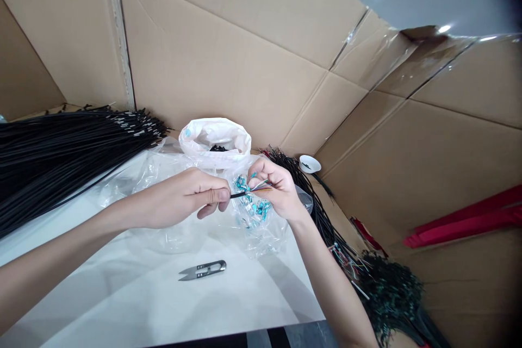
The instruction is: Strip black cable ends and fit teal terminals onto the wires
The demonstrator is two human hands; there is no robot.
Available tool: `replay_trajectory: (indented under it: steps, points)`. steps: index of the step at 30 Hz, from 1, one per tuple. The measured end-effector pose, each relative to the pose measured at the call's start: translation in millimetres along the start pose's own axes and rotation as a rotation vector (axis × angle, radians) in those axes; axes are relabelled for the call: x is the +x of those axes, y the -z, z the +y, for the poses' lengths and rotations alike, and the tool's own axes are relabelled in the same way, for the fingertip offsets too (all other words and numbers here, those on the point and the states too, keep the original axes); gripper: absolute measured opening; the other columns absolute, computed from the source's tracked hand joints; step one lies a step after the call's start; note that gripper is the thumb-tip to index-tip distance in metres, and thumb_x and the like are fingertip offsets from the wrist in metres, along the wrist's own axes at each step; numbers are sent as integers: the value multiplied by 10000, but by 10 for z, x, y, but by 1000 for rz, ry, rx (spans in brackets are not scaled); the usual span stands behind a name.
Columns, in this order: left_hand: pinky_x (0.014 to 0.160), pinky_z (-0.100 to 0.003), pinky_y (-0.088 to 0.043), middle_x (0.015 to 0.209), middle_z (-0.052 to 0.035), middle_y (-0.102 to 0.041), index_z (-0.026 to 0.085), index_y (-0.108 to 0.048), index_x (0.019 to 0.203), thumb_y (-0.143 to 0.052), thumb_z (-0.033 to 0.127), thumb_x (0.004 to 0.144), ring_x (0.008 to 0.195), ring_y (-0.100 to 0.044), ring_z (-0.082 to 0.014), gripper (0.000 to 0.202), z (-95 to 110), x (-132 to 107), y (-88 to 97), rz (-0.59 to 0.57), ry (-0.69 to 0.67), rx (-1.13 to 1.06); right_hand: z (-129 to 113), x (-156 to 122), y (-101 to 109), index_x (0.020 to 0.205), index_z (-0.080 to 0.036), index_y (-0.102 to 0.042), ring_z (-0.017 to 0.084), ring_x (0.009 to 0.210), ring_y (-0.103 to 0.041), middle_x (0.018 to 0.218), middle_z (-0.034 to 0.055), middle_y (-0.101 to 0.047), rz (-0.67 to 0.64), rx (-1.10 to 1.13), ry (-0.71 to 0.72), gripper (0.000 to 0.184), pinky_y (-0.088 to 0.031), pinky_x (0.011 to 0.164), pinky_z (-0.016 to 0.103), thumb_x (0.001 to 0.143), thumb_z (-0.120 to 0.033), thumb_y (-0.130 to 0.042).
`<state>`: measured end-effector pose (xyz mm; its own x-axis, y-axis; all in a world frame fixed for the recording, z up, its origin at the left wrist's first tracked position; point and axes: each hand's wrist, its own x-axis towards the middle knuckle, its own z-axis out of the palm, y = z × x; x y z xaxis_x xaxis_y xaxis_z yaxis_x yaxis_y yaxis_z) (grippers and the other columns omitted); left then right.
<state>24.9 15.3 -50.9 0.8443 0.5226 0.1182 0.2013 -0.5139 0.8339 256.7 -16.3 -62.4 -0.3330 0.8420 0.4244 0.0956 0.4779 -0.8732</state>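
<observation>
Just above the tabletop (253, 293), a short black cable (238, 194) is held level between the two hands. The left hand (183, 198) is closed, thumb and forefinger pinching the cable close to its end, a grip that seems meant to steady the tip. The right hand (277, 187) is curled, its fingertips nipped on the thin coloured wires (264, 187) that fan out of that end.

Directly under the hands lies a clear plastic bag (163, 174) with small blue pieces (259, 207) spilled on it, probably so they are within a finger's reach. A pair of thread snips (203, 269) lies apart, nearer the person. Behind stands a rolled-down white bag (212, 138). A thick bundle of black cables (61, 152) is stacked to the left, and a small white bowl (310, 163) sits to the right against the cardboard wall (228, 65).
</observation>
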Motion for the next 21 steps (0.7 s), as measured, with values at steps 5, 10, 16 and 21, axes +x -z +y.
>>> replay_trajectory:
  steps: [5, 10, 16, 21]
  points:
    - [514, -240, -276, 608, 41, -415, 180, -551, 734, -438, 318, 1023, 549, -365, -97, 340, -18, 20, -22, -93, 6, -79, -138, -6, 1, 816, -214, -592, 104, 542, -364, 601, -65, -402, -29, -176, 69, 195, -352, 530, 245, 878, -381, -670]
    - [485, -252, -250, 592, 43, -399, 180, -621, 785, -422, 447, 1043, 518, -347, -98, 422, 22, 14, -38, -226, 13, -92, -228, 5, 44, 805, -216, -595, 84, 468, -296, 546, -90, -361, -338, -54, -63, 185, -292, 468, 230, 893, -357, -675]
    - [677, -242, -424, 740, 30, -605, 214, -592, 1075, -456, 419, 1030, 708, -555, -134, 250, 44, 60, -147, 143, -93, -37, -117, 22, 12, 876, -234, -585, 118, 592, -493, 721, -38, -536, -14, 84, 7, 157, -431, 569, 253, 849, -341, -696]
    - [618, -228, -390, 750, 35, -629, 197, -608, 862, -613, 343, 944, 670, -545, -114, 167, 23, 107, -228, 408, -167, 36, -11, 34, -51, 844, -238, -570, 159, 838, -568, 900, 3, -608, 121, 147, 222, 104, -461, 776, 305, 871, -242, -671]
